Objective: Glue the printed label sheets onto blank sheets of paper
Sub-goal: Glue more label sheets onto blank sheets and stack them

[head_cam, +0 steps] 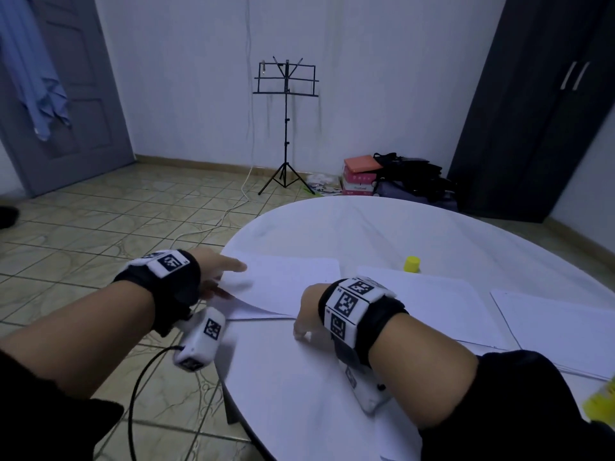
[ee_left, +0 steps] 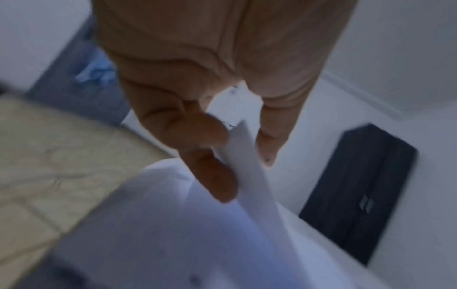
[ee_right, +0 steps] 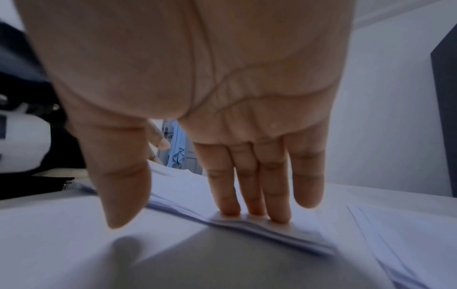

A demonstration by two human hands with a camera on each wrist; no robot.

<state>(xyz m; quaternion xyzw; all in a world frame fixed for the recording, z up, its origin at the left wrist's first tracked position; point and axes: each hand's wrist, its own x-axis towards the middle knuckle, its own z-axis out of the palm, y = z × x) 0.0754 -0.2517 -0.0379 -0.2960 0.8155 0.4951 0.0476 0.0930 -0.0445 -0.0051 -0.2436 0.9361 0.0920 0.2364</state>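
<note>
I'm over a round white table (head_cam: 366, 227) on a tiled floor, with flat paper stacks lined along its near side and a yellow-capped glue stick (head_cam: 412, 264) standing just behind the middle stack. My left hand (head_cam: 216, 274) pinches the top sheet (head_cam: 283, 277) of the left stack (ee_right: 222, 215) at the table's left rim, thumb above and fingers below, its corner lifted. My right hand (head_cam: 307, 311), fingers straight and together, presses that stack's near corner flat.

White walls (head_cam: 186, 78), tiled floor (head_cam: 109, 221), grey door (head_cam: 83, 94), dark wardrobe (head_cam: 532, 121).
</note>
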